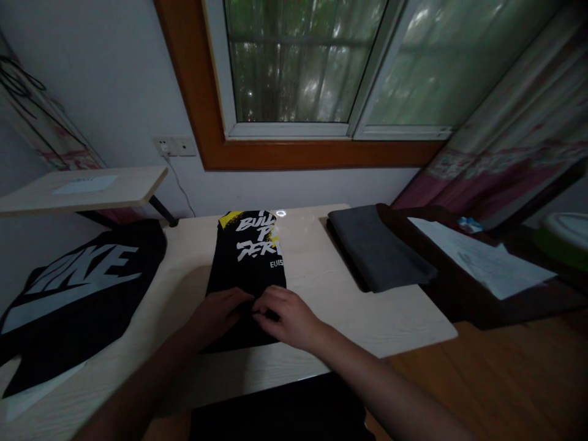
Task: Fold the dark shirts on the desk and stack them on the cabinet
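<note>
A black garment (236, 269) with white lettering and a yellow patch, which looks like a folded T-shirt, lies as a narrow strip in the middle of the pale table. My left hand (223, 308) rests on its near half from the left, fingers bent together at the cloth. From the right, my right hand (285, 311) pinches the same cloth between thumb and fingers. The fingertips of both hands nearly meet over the garment's middle. Dark fabric and dim light hide exactly how much cloth each hand grips.
Left on the table (312, 343) lies a black garment (92, 275) with large grey lettering, below a raised shelf (87, 184). A folded grey cloth (376, 248) sits at the right. Beyond it, papers (482, 260) lie on a dark surface. A window (303, 67) is behind.
</note>
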`<move>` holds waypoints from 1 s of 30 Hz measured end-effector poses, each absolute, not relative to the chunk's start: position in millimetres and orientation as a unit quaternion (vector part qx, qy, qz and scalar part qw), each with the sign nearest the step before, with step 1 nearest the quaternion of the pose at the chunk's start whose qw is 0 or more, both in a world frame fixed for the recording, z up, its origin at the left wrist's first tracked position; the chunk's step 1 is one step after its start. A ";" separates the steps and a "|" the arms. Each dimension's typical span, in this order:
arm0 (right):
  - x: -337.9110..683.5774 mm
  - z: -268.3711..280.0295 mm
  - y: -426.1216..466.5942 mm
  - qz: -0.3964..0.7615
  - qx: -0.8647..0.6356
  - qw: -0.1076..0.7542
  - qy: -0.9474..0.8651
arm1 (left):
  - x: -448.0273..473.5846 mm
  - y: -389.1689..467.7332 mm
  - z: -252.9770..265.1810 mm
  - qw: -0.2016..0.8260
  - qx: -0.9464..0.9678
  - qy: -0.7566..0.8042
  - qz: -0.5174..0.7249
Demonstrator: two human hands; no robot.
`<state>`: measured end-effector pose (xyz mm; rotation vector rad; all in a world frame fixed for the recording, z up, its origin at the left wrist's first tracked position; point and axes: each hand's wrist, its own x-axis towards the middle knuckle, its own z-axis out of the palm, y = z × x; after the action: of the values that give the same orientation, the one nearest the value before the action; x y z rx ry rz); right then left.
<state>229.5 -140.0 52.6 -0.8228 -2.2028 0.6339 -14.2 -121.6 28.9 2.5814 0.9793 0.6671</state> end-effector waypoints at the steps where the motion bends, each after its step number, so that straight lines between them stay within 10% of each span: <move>1: 229.4 49.5 -142.5 0.230 -0.326 0.342 -0.851 | -17.2 -123.2 29.6 0.150 0.899 0.340 0.234; 30: 283.9 28.2 -183.3 0.113 -0.352 0.233 -0.899 | -92.7 -156.5 20.4 0.189 0.881 0.347 0.261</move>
<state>283.9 -183.3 28.2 -0.9676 -2.4701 0.3095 -92.7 -156.5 20.4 2.4764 0.9763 0.7351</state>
